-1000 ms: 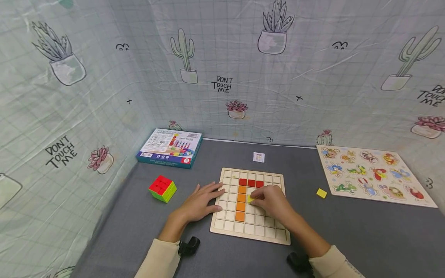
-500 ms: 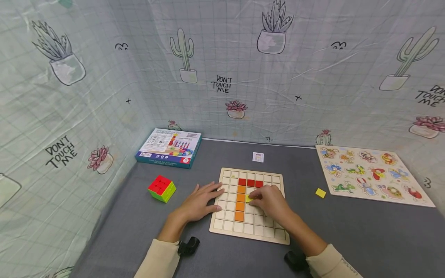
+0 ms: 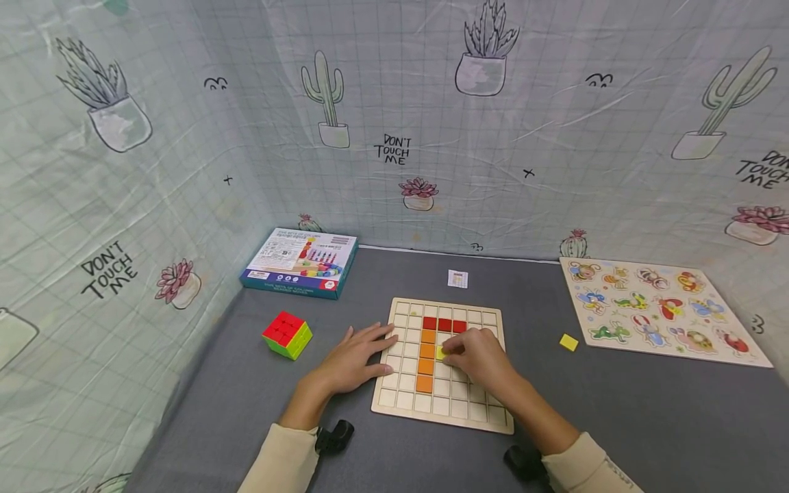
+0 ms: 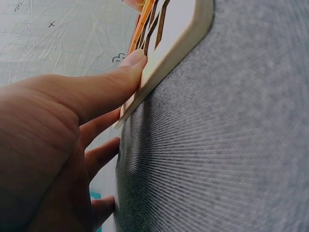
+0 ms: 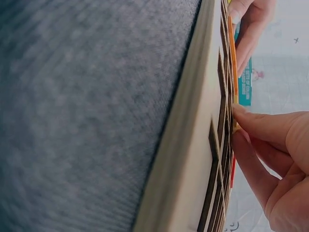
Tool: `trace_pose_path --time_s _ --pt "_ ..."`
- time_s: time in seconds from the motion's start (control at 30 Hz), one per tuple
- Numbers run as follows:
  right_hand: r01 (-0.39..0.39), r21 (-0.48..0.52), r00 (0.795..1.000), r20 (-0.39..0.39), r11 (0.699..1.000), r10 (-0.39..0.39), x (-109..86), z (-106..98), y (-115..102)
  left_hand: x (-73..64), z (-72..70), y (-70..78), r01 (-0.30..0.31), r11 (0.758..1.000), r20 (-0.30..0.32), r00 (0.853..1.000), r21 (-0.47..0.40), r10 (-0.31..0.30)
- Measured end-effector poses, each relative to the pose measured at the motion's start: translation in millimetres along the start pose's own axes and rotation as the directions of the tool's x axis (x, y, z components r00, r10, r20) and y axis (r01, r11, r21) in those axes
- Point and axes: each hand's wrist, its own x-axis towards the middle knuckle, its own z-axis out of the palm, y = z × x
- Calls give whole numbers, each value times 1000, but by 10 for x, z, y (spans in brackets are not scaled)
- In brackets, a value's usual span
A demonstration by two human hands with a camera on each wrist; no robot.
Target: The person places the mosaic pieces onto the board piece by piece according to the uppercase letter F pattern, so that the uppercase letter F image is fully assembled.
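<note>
A square wooden grid board [image 3: 453,407] lies on the grey cloth. Several orange tiles [image 3: 425,367] form a column in its cells, and a row of red tiles [image 3: 444,325] runs across the top of that column. My right hand [image 3: 481,356] pinches a small yellow tile [image 3: 440,352] between thumb and fingertips, at a cell just right of the orange column. Its fingers partly cover the tile. On the board's left edge rests my left hand [image 3: 345,363], fingers spread; in the left wrist view its thumb [image 4: 133,59] lies on the rim.
Another yellow tile [image 3: 568,342] lies on the cloth to the right, near an insect puzzle board [image 3: 666,308]. To the left are a red and green puzzle cube [image 3: 287,335] and a flat toy box [image 3: 300,263]. A small printed card [image 3: 458,279] sits behind the grid board.
The yellow tile has shifted very slightly left, toward the orange column, in my right hand's pinch. My left hand stays in place on the board's edge.
</note>
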Motion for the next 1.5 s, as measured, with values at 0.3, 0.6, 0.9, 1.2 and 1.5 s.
trace_pose_path --time_s 0.3,0.6,0.9,1.2,1.5 --pt "9 14 1000 8 1000 -9 -4 1 13 1 6 -18 1 1000 -1 1000 2 -1" --pt "30 81 995 88 996 -38 -58 -98 116 -8 15 -22 4 1000 -1 1000 3 -4" --pt "-52 89 998 38 995 48 -214 -323 348 -12 5 -1 4 1000 -11 1000 -1 -4" --pt "-145 -70 989 14 987 146 -447 -718 836 -6 10 -1 2 1000 -1 1000 4 -2" --pt "-167 -176 986 -59 970 159 -568 -1071 1272 -3 7 -11 8 1000 -5 1000 4 -8"
